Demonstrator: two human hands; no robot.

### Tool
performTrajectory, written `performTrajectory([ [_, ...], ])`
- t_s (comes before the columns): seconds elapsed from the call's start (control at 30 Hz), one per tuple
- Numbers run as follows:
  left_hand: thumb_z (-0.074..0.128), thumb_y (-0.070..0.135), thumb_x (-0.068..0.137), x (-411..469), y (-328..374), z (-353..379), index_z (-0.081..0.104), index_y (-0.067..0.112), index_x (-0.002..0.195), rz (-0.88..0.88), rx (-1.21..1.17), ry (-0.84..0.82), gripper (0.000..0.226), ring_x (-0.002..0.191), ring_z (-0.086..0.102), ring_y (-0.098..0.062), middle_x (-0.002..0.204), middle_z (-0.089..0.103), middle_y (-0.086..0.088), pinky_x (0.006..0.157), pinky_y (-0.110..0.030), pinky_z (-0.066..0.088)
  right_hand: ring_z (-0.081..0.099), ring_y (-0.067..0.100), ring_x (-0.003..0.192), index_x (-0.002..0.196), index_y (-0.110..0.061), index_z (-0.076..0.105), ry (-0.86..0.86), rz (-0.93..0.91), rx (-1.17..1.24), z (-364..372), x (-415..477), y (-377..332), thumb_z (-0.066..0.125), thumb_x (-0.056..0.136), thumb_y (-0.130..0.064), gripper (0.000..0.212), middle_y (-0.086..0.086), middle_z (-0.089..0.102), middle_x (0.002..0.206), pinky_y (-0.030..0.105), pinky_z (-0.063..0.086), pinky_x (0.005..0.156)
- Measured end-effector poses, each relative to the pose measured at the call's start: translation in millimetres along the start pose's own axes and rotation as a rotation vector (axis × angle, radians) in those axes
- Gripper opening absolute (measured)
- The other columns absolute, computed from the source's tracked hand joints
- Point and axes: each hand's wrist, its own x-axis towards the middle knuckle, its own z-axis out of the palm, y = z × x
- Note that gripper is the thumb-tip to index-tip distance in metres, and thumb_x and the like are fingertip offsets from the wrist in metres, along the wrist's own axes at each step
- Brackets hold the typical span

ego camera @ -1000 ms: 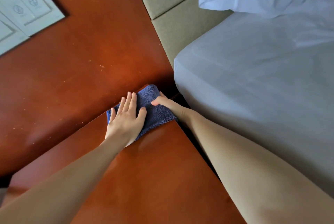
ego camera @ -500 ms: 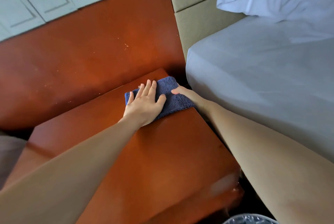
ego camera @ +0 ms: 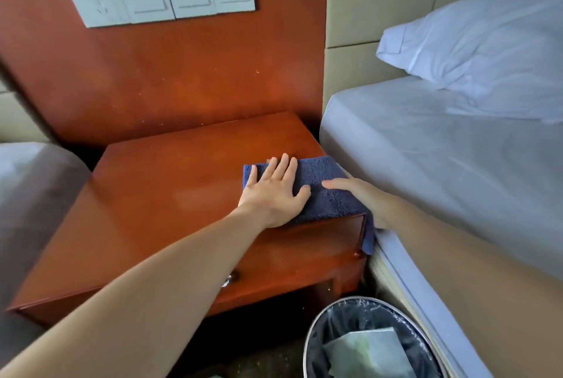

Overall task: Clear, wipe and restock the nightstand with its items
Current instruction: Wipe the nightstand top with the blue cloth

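Flat-fingered, the left hand (ego camera: 274, 193) pressed the cloth (ego camera: 330, 199), the right hand (ego camera: 362, 197) hiding its fingers; even pressure to the table (ego camera: 167, 188) edges looked wise.

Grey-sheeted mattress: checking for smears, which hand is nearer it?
Right. The right hand sits beside the grey-sheeted mattress, thumb on the blue terry cloth; the left hand lies flat on that cloth atop the red-brown wooden nightstand, farther away.

- One cam, head-worn, wide-angle.
- Looks fwd & down from front of nightstand (ego camera: 158, 194), facing wall panel (ego camera: 182, 78) behind it.
- Near: both forearms enter from bottom edge; left hand (ego camera: 274, 191) & right hand (ego camera: 365, 197) sit mid-frame on nightstand top.
- Frame takes in bed (ego camera: 426, 164) at right, bin (ego camera: 307, 344) at bottom edge.
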Motion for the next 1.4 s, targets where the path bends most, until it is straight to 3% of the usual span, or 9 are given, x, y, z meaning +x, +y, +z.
performTrajectory([
  [0.13,0.016,0.058,0.098,-32,-8,0,-0.004,0.022,0.157,-0.009,-0.02,0.002,0.071,0.15,-0.01,-0.016,0.164,-0.009,0.003,0.122,-0.047,-0.005,0.032,0.017,0.142,0.156,-0.035,0.007,0.209,-0.092,-0.538,17,-25,-8,0.067,0.085,-0.052,0.094,-0.007,0.024,0.159,0.033,0.029,0.111],
  [0.27,0.016,0.059,0.098,-61,-24,-2,-0.003,0.021,0.157,-0.027,-0.034,0.016,0.072,0.151,-0.009,-0.017,0.164,-0.007,0.002,0.122,-0.047,-0.005,0.013,0.031,0.149,0.153,-0.043,-0.003,0.316,-0.038,-1.161,46,-38,-7,0.034,0.08,-0.084,0.092,-0.003,-0.007,0.164,0.048,0.02,0.116],
  [0.37,0.017,0.058,0.099,-83,-54,-6,-0.002,0.022,0.157,-0.06,-0.041,0.02,0.071,0.151,-0.008,-0.016,0.164,-0.006,0.003,0.122,-0.045,-0.006,-0.007,0.032,0.15,0.154,-0.039,-0.006,0.347,-0.071,-1.405,82,-33,-4,0.011,0.078,-0.088,0.092,0.002,-0.01,0.164,0.054,0.001,0.12],
  [0.73,0.02,0.055,0.101,-135,-177,-18,-0.001,0.024,0.157,-0.198,-0.041,0.015,0.067,0.15,-0.007,-0.012,0.164,-0.004,0.006,0.122,-0.041,-0.003,-0.011,0.033,0.149,0.154,-0.038,-0.004,0.282,-0.181,-1.426,209,14,-12,0.013,0.081,-0.087,0.09,0.004,-0.008,0.164,0.054,-0.008,0.117],
  [0.8,0.031,0.048,0.102,-135,-181,-19,0.01,0.019,0.157,-0.197,-0.188,0.101,0.065,0.151,0.001,-0.013,0.164,0.004,0.002,0.122,-0.037,0.001,0.0,0.031,0.15,0.156,-0.033,0.006,0.266,-0.238,-1.273,203,12,-15,0.023,0.089,-0.077,0.082,0.004,0.004,0.164,0.052,0.0,0.119],
  [0.9,0.052,0.03,0.098,-145,-199,-26,0.034,0.007,0.149,-0.366,-0.395,0.362,0.059,0.143,0.03,-0.027,0.154,0.033,-0.015,0.117,-0.034,0.023,0.032,0.032,0.142,0.15,-0.016,0.032,0.388,-0.287,-0.897,178,7,-24,0.044,0.098,-0.049,0.063,0.01,0.036,0.155,0.041,0.028,0.114],
  [1.03,0.056,0.032,0.095,-172,-233,-40,0.059,0.008,0.127,-0.63,-0.295,0.355,0.041,0.12,0.049,-0.04,0.124,0.056,-0.022,0.1,-0.041,0.042,0.049,0.041,0.119,0.116,-0.003,0.061,0.637,-0.16,-1.123,134,-1,-28,0.054,0.095,-0.033,0.038,0.021,0.058,0.125,0.04,0.043,0.091],
  [1.17,0.064,0.031,0.091,-184,-231,-50,0.073,0.016,0.098,-0.591,-0.419,0.27,0.019,0.099,0.06,-0.027,0.083,0.064,-0.005,0.079,-0.029,0.043,0.058,0.039,0.111,0.108,-0.004,0.065,0.675,-0.087,-1.099,126,-11,-29,0.063,0.092,-0.034,0.034,0.019,0.064,0.116,0.035,0.046,0.08],
  [1.4,0.073,0.014,0.085,-179,-213,-55,0.065,0.013,0.093,-0.613,-0.792,0.27,0.011,0.092,0.062,-0.027,0.098,0.063,-0.011,0.09,-0.039,0.054,0.057,0.04,0.116,0.123,0.002,0.057,0.614,-0.038,-0.892,133,-19,-40,0.072,0.087,-0.025,0.048,0.022,0.059,0.128,0.04,0.047,0.091],
])
